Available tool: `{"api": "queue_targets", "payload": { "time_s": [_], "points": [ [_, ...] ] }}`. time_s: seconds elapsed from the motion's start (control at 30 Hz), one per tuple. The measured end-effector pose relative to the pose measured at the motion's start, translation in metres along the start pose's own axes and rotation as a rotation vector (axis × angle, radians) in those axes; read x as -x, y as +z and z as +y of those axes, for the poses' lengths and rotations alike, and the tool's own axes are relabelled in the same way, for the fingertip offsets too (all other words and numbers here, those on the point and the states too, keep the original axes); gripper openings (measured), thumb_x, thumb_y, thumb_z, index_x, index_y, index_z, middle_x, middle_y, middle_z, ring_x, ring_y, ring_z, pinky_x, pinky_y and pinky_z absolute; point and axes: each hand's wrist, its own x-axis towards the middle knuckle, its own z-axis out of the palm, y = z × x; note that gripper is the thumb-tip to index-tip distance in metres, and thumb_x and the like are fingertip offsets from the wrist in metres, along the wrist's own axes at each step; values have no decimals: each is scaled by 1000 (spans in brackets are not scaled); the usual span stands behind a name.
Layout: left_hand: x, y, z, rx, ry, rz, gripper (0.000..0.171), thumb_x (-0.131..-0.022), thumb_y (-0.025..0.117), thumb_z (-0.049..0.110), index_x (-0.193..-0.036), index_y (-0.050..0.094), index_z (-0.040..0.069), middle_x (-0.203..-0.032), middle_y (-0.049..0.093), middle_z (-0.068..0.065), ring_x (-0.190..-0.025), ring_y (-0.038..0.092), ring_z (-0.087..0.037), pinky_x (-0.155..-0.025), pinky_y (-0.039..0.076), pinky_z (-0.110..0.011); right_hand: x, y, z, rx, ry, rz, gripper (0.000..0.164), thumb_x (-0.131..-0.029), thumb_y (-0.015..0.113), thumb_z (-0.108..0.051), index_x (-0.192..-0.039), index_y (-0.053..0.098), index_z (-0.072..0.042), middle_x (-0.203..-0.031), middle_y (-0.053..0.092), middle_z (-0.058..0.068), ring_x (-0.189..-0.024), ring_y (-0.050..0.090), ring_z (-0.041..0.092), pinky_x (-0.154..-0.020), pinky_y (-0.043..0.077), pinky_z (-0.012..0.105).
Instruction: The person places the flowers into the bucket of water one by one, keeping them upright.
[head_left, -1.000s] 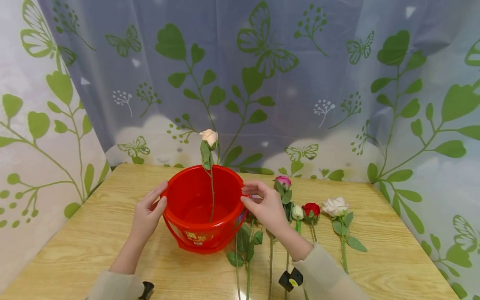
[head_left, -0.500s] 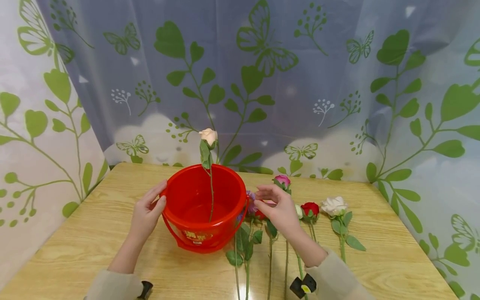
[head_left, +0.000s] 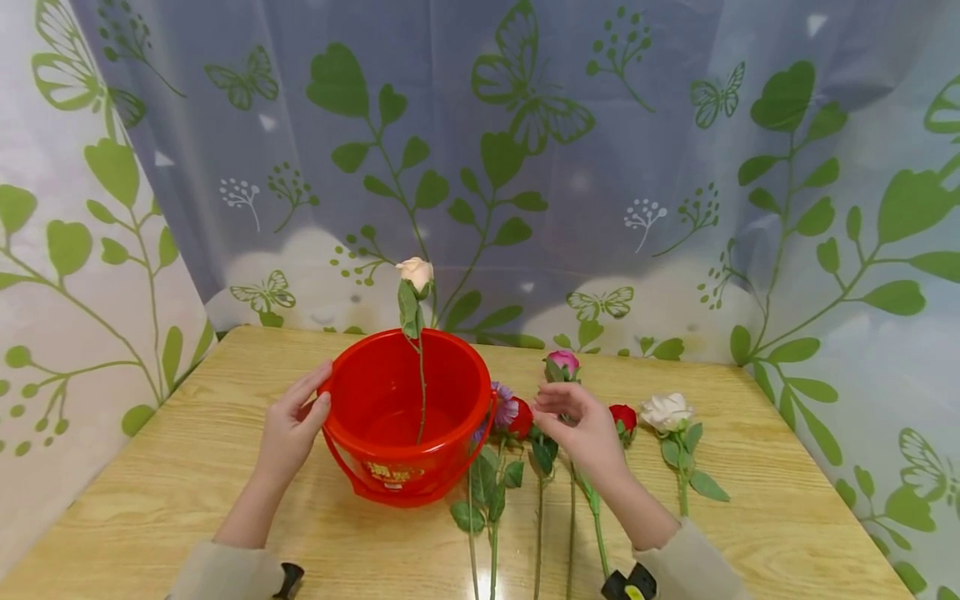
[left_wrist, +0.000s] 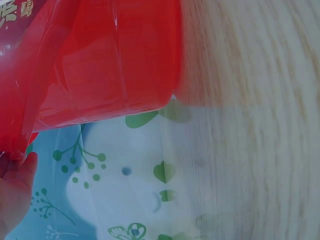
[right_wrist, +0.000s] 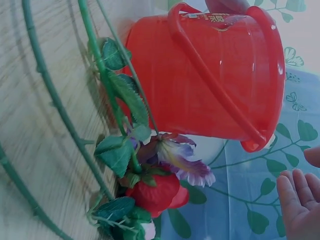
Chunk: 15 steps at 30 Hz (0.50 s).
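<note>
A red bucket stands upright on the table, and one cream rose leans inside it. At the bucket's left edge my left hand touches the rim from outside, fingers and thumb apart; its fingertips are partly hidden in the left wrist view. My right hand is to the right of the bucket, over the flowers, with loosely bent fingers and nothing in them. Beside the bucket lie a purple flower and a red rose. Behind my right hand is a pink rose.
Another red rose and a white rose lie farther right. Several green stems run toward the table's front. A curtain printed with leaves and butterflies hangs behind the wooden table.
My right hand has come away from the bucket's right rim and moved rightward over the flowers. The left hand stays at the rim, and the bucket with its rose has not moved.
</note>
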Motion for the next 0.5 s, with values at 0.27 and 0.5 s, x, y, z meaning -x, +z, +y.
{"api": "queue_targets", "payload": {
  "time_s": [0.27, 0.5],
  "points": [
    [0, 0, -1, 31, 4, -5, 31, -81, 47, -17, -112, 48, -20, -118, 44, -36, -106, 45, 4, -79, 41, -11, 5, -8, 4, 62, 17, 12, 27, -79, 65, -5, -105, 59, -4, -98, 61, 9, -90, 57, 18, -79, 47, 28],
    [0, 0, 0, 22, 20, 7, 31, -80, 47, -18, -111, 49, -20, -116, 44, -37, -106, 45, 4, -79, 41, -11, 8, -13, 9, 52, 36, 16, 27, -79, 65, -4, -106, 59, -2, -97, 62, 9, -89, 57, 16, -76, 47, 26]
  ]
}}
